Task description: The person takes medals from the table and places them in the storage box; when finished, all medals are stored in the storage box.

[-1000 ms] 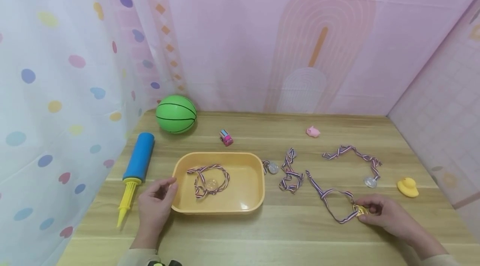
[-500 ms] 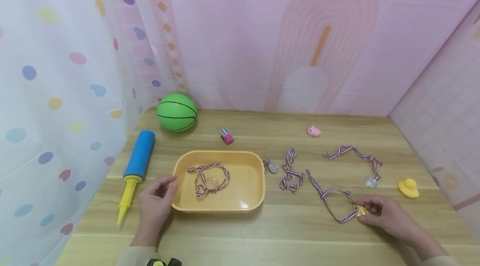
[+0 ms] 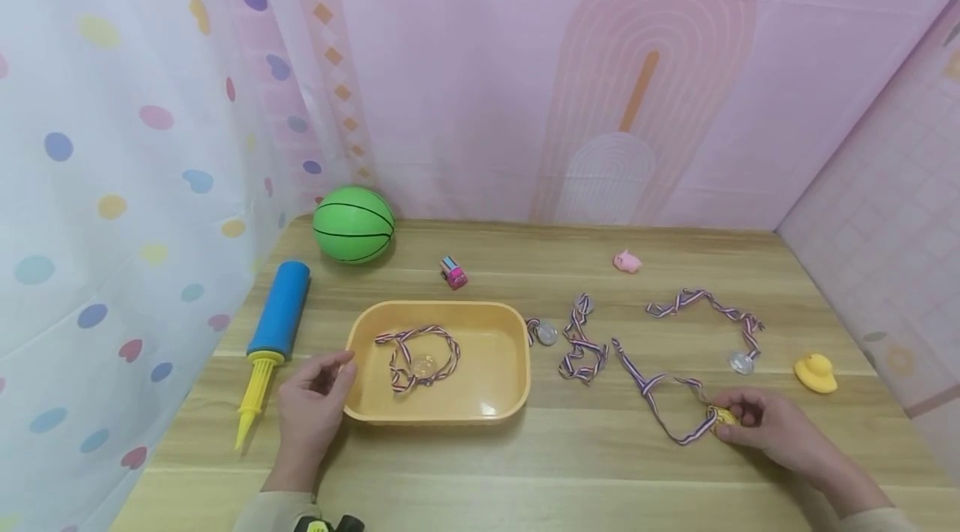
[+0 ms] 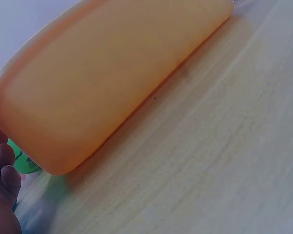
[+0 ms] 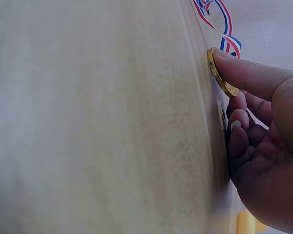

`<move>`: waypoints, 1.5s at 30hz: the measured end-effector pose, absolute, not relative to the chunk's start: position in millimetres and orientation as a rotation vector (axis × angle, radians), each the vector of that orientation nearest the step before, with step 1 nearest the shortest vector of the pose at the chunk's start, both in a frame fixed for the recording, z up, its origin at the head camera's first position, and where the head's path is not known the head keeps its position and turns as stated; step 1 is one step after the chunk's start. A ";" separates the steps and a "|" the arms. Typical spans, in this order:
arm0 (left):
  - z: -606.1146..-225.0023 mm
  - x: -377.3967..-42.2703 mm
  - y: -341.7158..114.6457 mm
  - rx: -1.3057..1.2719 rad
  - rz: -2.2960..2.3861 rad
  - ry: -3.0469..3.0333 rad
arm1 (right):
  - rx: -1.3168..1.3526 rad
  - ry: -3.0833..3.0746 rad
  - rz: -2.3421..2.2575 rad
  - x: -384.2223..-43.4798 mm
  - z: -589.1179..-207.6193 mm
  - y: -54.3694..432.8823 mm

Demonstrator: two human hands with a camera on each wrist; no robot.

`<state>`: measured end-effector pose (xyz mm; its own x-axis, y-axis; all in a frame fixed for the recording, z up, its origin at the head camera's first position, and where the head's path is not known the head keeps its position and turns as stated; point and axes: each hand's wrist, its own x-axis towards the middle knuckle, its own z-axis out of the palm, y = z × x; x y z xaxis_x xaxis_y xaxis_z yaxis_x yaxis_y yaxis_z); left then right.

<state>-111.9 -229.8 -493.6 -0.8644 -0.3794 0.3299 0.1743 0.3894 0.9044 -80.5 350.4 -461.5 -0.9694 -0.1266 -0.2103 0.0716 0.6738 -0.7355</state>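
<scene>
Two grips are going on at once: the left hand (image 3: 310, 411) is pinching the tray (image 3: 491, 373) by its left rim, while well to the tray's right the right hand (image 3: 776, 430) is holding a gold medal (image 3: 722, 418) between thumb and fingers, its ribbon (image 3: 648, 389) trailing in a loop across the surface (image 3: 562, 465). Picking up is looking like the step in hand, and the next move is calling, seemingly, for a gentle lift, the ribbon's far end clearing the crumpled ribbon (image 3: 576, 340) beside it.
</scene>
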 end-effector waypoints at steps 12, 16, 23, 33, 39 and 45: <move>-493.0 -111.2 -229.2 0.191 -1.498 -2.165 | -0.096 2.688 -1.229 -81.8 -463.9 351.8; -492.7 -111.0 -228.8 0.199 -1.498 -2.173 | -0.096 2.704 -1.239 -82.1 -465.1 352.2; -491.0 -109.8 -227.3 0.228 -1.505 -2.196 | -0.081 2.657 -1.289 -86.2 -465.2 353.9; -489.4 -109.4 -227.7 0.224 -1.520 -2.190 | -0.140 2.688 -1.317 -89.0 -462.8 352.4; -491.0 -110.6 -228.7 0.217 -1.499 -2.185 | -0.155 2.695 -1.289 -91.8 -462.0 351.7; -491.6 -110.7 -227.9 0.225 -1.483 -2.197 | -0.096 2.653 -1.318 -93.1 -459.4 350.9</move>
<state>-110.7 -227.9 -491.6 -0.8731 -0.3895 0.2932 0.1263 0.4002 0.9077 -93.1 350.9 -459.4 -0.9822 -0.1360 -0.1298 0.0214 0.6054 -0.7957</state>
